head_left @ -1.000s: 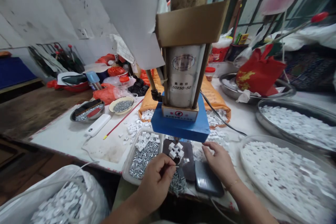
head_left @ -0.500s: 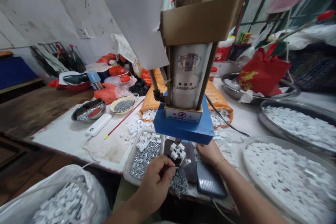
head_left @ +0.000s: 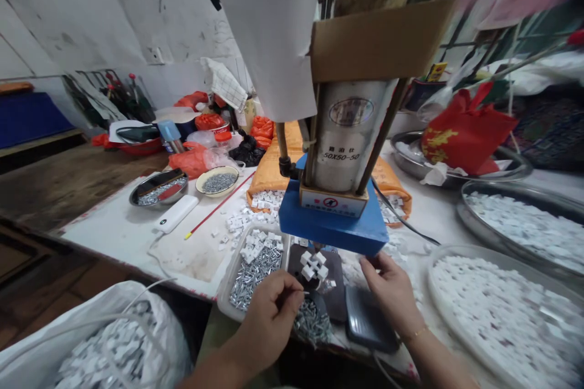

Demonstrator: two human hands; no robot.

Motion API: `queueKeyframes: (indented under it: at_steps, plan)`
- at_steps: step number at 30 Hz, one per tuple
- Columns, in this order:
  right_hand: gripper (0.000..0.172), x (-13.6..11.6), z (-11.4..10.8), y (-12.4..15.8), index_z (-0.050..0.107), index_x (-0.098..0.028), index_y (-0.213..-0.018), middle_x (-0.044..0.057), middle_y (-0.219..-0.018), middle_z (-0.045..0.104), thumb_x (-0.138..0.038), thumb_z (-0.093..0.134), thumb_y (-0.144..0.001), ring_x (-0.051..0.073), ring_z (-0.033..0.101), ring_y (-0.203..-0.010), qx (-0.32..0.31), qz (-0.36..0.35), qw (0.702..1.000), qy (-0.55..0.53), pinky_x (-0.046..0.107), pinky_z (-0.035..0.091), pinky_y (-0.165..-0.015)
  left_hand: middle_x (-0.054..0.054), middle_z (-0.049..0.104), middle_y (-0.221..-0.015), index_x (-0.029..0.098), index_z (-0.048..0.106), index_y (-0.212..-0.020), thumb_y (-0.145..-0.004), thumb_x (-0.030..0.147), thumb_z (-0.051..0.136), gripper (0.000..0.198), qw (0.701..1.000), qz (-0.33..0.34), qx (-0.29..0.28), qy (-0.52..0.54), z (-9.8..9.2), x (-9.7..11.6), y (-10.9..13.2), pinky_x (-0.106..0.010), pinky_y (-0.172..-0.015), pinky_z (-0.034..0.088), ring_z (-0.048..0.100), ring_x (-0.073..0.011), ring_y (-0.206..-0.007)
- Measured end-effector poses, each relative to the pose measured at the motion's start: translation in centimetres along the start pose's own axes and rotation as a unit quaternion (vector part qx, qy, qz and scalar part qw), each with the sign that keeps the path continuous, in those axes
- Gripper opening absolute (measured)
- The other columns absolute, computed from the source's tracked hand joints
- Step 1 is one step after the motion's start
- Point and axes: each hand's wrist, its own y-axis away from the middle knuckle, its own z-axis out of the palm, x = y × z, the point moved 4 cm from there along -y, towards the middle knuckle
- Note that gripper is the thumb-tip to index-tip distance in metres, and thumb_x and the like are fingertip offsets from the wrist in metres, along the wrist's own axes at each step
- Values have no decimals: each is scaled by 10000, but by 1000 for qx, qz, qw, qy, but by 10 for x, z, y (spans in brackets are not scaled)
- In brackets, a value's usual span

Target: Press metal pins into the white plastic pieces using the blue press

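My left hand (head_left: 275, 311) is closed in a pinch in front of the press, with a small metal nail (head_left: 305, 292) barely showing at its fingertips. My right hand (head_left: 393, 289) is right of the press, fingers curled together; their tips are partly behind the blue block (head_left: 331, 222), and what they hold is hidden. Between the hands, a cluster of white plastic clips (head_left: 314, 265) sits under the press (head_left: 342, 140) on a dark base plate (head_left: 335, 292). Loose nails (head_left: 312, 321) lie in a heap just below it.
A plastic tray (head_left: 222, 292) of nails and white clips stands left of the base. A dark pedal-like box (head_left: 370, 319) lies beside my right wrist. Wide trays of white pieces (head_left: 497, 310) fill the right side. A white sack (head_left: 171, 340) stands at lower left.
My right hand has drawn back from behind the blue block, turning so its thumb shows. My left hand keeps its pinch. The whole view has shifted slightly.
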Motion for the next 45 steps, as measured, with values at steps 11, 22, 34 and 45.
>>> queueKeyframes:
  at_steps: [11, 22, 34, 45]
  plan:
    - [228, -7, -4, 44, 581, -208, -810, 26, -717, 629, -421, 510, -771, 180, 571, -638, -17, 15, 998, -53, 273, 454, -575, 8, 509, -700, 183, 557, -762, -863, 238, 475, 141, 1000, -1, -11, -4, 6, 1, 0, -219, -595, 388, 481, -125, -637]
    - [209, 2, -30, 56, 592, -205, -810, 23, -705, 623, -400, 520, -789, 188, 579, -663, -21, 19, 999, -41, 275, 458, -600, 7, 497, -682, 187, 532, -734, -875, 294, 471, 187, 1000, -5, -29, -10, 14, 3, 2, -216, -589, 403, 494, -135, -651]
    - [719, 4, -162, -15, 419, -213, -1277, 102, -1044, 659, -471, 690, -663, 214, 639, -814, 215, 108, 954, -179, 243, 458, -519, 22, 468, -638, 186, 558, -734, -848, 334, 496, 197, 1000, -17, -18, 5, 18, -5, 4, -205, -524, 374, 447, -119, -566]
    - [250, 11, -62, 8, 666, -192, -734, 58, -725, 687, -433, 631, -677, 228, 624, -710, 91, 25, 992, -86, 380, 482, -727, 19, 480, -653, 183, 537, -731, -873, 302, 473, 196, 999, 0, -46, -22, 19, 1, 2, -212, -579, 375, 465, -122, -615]
